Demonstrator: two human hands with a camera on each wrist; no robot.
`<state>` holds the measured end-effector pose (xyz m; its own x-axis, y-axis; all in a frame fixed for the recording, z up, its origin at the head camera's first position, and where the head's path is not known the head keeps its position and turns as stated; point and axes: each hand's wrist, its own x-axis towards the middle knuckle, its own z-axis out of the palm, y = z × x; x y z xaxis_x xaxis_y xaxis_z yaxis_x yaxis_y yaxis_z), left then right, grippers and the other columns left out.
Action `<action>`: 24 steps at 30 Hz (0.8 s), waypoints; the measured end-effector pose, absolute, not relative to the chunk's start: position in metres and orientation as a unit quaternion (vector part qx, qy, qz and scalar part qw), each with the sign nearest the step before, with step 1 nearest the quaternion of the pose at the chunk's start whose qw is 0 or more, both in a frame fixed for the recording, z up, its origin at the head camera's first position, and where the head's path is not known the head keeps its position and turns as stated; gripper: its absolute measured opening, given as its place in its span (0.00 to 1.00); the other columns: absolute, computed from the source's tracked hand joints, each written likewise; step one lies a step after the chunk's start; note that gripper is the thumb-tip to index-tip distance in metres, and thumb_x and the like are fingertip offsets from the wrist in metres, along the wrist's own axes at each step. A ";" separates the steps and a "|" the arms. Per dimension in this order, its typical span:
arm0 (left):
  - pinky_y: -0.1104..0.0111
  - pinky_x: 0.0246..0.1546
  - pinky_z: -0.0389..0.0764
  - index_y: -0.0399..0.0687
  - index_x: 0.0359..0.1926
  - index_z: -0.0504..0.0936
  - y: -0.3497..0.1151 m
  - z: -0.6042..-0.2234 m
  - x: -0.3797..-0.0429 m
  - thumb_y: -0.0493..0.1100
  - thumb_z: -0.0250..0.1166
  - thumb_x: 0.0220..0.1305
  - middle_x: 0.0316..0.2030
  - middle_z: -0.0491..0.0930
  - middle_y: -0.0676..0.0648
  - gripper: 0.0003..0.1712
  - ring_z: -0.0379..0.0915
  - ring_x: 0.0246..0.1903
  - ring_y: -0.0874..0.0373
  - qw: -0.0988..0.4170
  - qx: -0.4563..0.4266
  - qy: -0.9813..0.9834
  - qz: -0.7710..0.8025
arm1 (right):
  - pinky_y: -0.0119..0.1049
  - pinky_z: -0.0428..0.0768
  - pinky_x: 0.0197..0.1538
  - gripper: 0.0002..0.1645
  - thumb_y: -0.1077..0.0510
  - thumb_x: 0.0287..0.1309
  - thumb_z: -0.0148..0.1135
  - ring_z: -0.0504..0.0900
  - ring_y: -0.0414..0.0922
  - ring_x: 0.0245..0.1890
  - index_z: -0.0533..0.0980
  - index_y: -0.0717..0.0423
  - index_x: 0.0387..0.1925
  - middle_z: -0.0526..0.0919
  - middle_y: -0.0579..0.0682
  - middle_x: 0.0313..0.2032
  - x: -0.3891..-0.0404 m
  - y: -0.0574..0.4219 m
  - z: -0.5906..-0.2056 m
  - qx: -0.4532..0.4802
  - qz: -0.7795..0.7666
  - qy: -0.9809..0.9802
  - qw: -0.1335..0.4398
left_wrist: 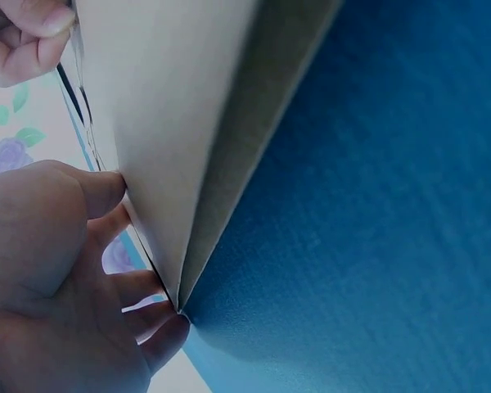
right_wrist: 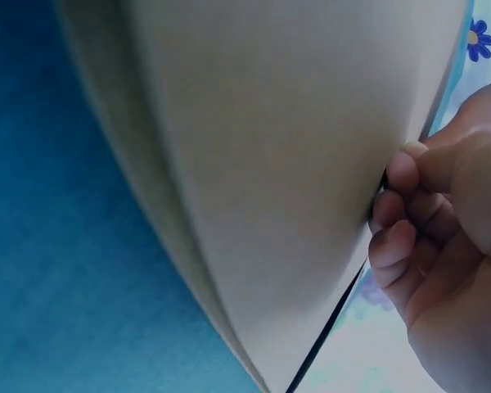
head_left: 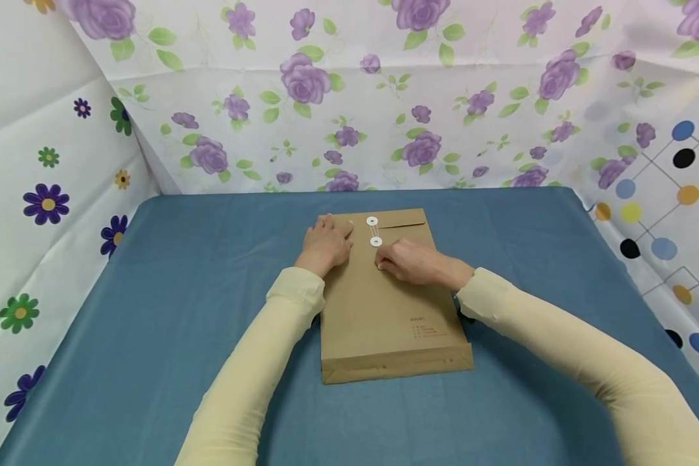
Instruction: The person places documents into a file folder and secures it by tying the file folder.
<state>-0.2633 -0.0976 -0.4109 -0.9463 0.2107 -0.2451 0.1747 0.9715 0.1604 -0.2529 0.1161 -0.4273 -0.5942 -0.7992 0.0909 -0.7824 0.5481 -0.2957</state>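
Observation:
A brown paper document envelope (head_left: 384,304) lies flat on the blue cloth, its flap at the far end. Two white round buttons (head_left: 375,241) sit one above the other near the flap, with white string (head_left: 374,230) running between them. Spread over the envelope's upper left edge, my left hand (head_left: 326,246) rests with fingers extended; its thumb and fingertips touch the paper in the left wrist view. Just below the lower button, my right hand (head_left: 415,261) pinches thumb against index finger at the string's end, the other fingers curled. The pinched end itself is hidden by the fingertips.
A blue cloth (head_left: 180,310) covers the table. Behind it hangs a white sheet with purple flowers (head_left: 305,77). Patterned sheets also hang at the left and right sides. Red print (head_left: 425,329) shows near the envelope's folded bottom.

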 end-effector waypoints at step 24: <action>0.45 0.73 0.55 0.50 0.81 0.58 -0.112 -0.414 -0.269 0.52 0.49 0.81 0.79 0.47 0.32 0.33 0.38 0.78 0.37 0.122 0.088 0.984 0.095 | 0.36 0.73 0.40 0.04 0.54 0.64 0.72 0.70 0.40 0.34 0.83 0.48 0.35 0.77 0.46 0.34 -0.219 0.112 -0.421 -0.491 -0.160 0.855 0.048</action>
